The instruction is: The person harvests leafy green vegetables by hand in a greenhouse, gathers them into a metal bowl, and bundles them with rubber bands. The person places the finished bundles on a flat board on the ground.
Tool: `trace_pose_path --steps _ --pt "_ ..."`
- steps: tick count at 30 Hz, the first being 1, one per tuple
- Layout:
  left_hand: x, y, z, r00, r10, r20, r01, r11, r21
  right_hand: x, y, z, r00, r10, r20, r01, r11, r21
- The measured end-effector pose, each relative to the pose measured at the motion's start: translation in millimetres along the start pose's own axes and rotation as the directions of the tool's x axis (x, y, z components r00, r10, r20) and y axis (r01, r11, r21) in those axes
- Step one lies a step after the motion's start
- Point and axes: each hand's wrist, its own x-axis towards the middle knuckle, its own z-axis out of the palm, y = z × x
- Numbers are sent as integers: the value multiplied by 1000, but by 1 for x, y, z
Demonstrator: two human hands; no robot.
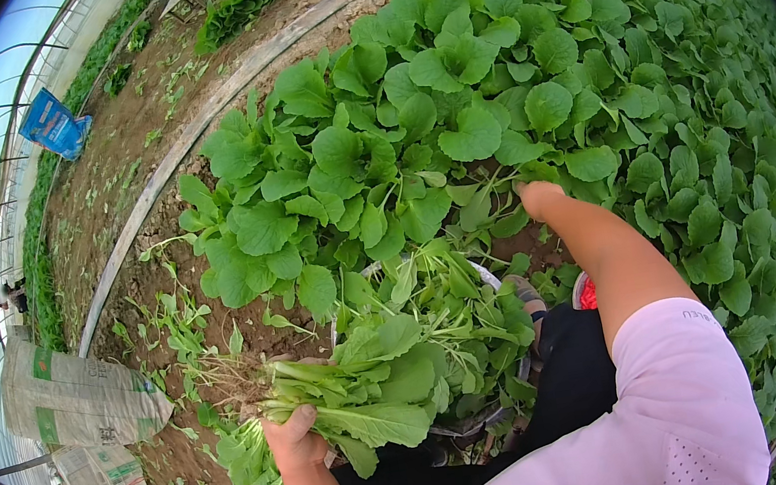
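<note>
My left hand (295,437) is closed around a bunch of uprooted leafy green plants (379,387), their pale roots pointing left and their leaves to the right. Beneath the leaves stands a round tub (487,274) heaped with loose greens. My right hand (539,199) reaches into the bed of growing leafy greens (473,133), low among the stems beside a patch of bare soil. Leaves hide its fingertips, so whether they grip a stem does not show.
A small container with something red (586,294) sits by my leg. A long pale border strip (148,195) curves past the bed. At left lie woven sacks (79,394), and a blue bag (53,125) is farther off. Pulled seedlings (177,319) are scattered on the soil.
</note>
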Motion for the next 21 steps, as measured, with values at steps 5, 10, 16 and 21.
trace_pose_path --steps 5,10,16,21 --pt "15 -6 7 999 -33 9 33 999 22 31 8 28 984 -68 167 72 997 -19" --pt "24 -8 13 999 -33 30 31 998 54 27 -3 28 997 -74 31 77 990 -116" --pt "24 -9 20 999 -45 17 43 993 113 26 -4 24 988 -59 142 77 989 -125" --pt "26 -7 24 999 -47 21 45 992 116 4 -56 51 840 -224 495 376 897 -231"
